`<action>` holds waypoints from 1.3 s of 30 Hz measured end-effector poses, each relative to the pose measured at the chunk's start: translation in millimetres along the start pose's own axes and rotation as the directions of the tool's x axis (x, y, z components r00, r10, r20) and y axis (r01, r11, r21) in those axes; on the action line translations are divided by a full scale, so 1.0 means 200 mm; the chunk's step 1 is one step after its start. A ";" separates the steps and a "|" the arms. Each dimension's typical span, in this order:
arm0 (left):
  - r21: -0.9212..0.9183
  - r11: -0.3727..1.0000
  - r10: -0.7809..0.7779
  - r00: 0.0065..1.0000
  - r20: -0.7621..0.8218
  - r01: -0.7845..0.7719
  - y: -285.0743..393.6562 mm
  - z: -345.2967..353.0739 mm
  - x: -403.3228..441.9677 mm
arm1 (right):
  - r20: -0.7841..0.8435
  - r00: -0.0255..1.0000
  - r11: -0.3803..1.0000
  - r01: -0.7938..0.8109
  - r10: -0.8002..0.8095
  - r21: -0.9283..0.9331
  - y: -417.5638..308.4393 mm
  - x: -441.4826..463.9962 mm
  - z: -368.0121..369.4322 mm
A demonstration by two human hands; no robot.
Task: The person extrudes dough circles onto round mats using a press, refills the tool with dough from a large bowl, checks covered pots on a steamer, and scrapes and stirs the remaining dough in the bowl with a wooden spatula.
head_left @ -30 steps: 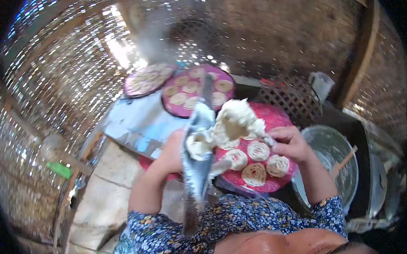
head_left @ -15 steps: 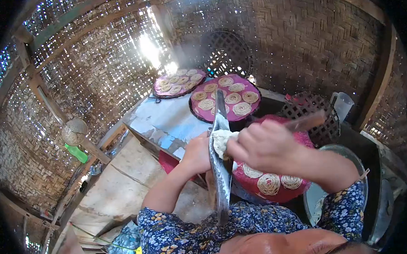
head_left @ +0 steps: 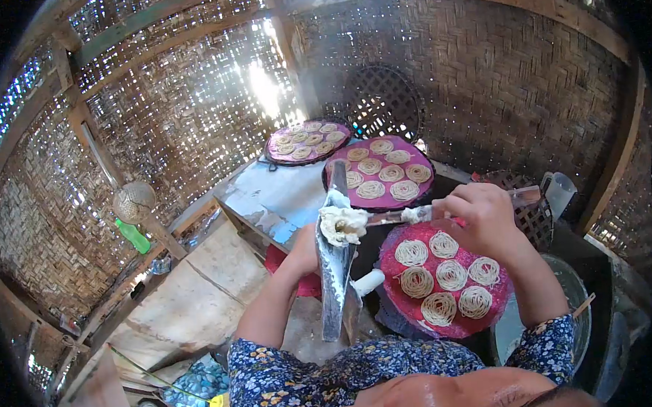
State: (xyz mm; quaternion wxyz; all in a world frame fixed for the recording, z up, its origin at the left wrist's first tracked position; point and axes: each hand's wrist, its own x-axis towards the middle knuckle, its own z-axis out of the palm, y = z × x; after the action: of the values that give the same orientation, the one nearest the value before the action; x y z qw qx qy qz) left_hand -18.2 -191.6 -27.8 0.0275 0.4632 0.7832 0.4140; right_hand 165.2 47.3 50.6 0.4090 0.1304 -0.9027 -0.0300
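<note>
the right hand [head_left: 478, 214] was closed around a wooden stick [head_left: 528, 196], whose handle was left jutting out to the right and whose left part was smeared with pale dough. the hollowed dough lump [head_left: 344, 226] was set on the upright wooden press [head_left: 338, 291], to the left of the right hand and well apart from its fingers; it was met, or nearly met, by the stick's left end, though contact could not be made out. the left hand [head_left: 306, 252] was placed against the left side of the press, just beside the dough and slightly nearer; its fingers were hidden, so whether they were gripping could not be told. a white cylinder [head_left: 369, 281] was seen to the right of the press, nearer than the dough. below the right hand, seven coils of strands [head_left: 451, 274] were laid on a red round tray [head_left: 500, 297]. more coils were spread on a pink tray [head_left: 388, 201] on the far side, beyond the press. a tub [head_left: 583, 326] was placed at the near right.
</note>
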 end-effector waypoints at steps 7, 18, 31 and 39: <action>0.298 0.953 0.063 0.998 0.000 -0.060 0.13 0.09 0.00 | 0.053 0.975 0.976 0.216 -0.215 -0.012 -0.13 0.08 0.01; -0.060 0.998 0.034 0.991 0.133 -0.026 -0.06 0.00 0.01 | -0.087 0.981 0.981 0.164 -0.173 -0.104 -0.04 0.04 -0.12; 0.227 0.974 -0.014 0.984 0.178 -0.027 0.11 0.12 0.05 | 0.024 0.886 0.874 0.461 -0.463 -0.152 -0.14 0.09 0.02; 0.160 0.983 0.051 0.978 0.201 -0.084 0.03 0.06 0.06 | 0.024 0.921 0.916 0.389 -0.389 -0.098 -0.08 0.10 0.00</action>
State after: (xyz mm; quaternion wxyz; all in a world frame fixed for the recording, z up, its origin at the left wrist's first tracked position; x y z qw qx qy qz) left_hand -15.6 -173.5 -28.5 0.0514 0.5289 0.7924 0.2995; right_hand 156.1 26.2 62.9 0.3993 0.2863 -0.8568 -0.1564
